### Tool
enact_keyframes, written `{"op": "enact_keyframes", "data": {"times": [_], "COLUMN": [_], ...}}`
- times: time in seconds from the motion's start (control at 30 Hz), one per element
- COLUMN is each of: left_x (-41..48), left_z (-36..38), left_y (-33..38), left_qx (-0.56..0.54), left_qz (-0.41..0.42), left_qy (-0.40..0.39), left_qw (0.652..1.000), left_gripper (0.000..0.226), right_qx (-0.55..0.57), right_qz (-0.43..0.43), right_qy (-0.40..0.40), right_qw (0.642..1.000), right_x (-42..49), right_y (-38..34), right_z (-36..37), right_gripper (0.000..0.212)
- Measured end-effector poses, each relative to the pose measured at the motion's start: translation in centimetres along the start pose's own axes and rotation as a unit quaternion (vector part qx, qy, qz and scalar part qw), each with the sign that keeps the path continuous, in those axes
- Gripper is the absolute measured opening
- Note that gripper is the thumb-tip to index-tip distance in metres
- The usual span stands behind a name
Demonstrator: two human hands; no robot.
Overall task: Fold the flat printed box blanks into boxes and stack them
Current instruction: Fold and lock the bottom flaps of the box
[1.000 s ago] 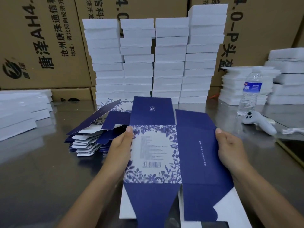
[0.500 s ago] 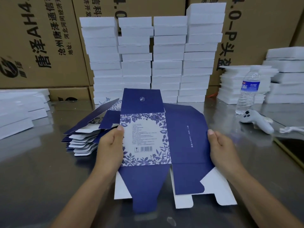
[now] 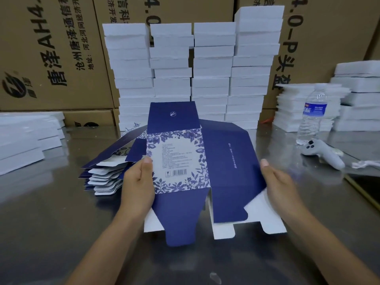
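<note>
A navy and white floral box blank [image 3: 185, 161] is held up over the steel table [image 3: 51, 223], its barcode panel facing me. My left hand [image 3: 139, 182] grips its left edge, thumb on the printed panel. My right hand [image 3: 277, 182] grips the right edge of the plain navy panel, which angles back along a crease. White inner flaps hang below. A pile of flat blanks [image 3: 109, 173] lies behind and left of my left hand.
Tall stacks of white boxes [image 3: 193, 75] stand at the back centre, with lower white stacks at left [image 3: 22, 140] and right [image 3: 308, 108]. A water bottle [image 3: 312, 118] and a grey controller [image 3: 322, 153] sit at right. Brown cartons [image 3: 51, 58] form the backdrop.
The blank has been lifted up and away from me. Its right navy panel has swung back along the crease, and the white lower flaps have come into view.
</note>
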State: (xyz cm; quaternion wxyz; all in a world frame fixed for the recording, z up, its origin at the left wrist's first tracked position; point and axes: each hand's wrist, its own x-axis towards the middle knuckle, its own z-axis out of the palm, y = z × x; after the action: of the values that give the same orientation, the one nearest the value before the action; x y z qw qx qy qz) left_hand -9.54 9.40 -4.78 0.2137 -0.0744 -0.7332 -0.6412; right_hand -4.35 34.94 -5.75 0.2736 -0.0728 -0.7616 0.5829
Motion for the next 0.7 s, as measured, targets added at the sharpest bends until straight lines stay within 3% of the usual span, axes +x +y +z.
{"op": "enact_keyframes", "data": {"times": [0.1, 0.27, 0.4, 0.7], "left_x": [0.11, -0.05, -0.46, -0.39], "left_z": [-0.13, 0.35, 0.41, 0.12], "left_y": [-0.04, -0.12, -0.03, -0.19], "left_qx": [-0.02, -0.086, -0.005, -0.027], "left_qz": [-0.016, -0.078, -0.034, -0.024], "left_qy": [0.003, -0.038, -0.09, -0.057], "left_qw": [1.0, 0.993, 0.995, 0.998], "left_gripper": [0.042, 0.042, 0.039, 0.044], "right_qx": [-0.028, -0.031, -0.01, 0.058], "right_qz": [-0.022, -0.027, -0.025, 0.037], "right_qy": [-0.018, 0.027, 0.05, -0.014], "right_qw": [0.999, 0.999, 0.998, 0.998], "right_x": [-0.04, -0.03, 0.05, 0.41], "right_y": [-0.06, -0.09, -0.01, 0.66], "right_z": [0.18, -0.08, -0.11, 0.04], "right_gripper": [0.05, 0.049, 0.051, 0.047]}}
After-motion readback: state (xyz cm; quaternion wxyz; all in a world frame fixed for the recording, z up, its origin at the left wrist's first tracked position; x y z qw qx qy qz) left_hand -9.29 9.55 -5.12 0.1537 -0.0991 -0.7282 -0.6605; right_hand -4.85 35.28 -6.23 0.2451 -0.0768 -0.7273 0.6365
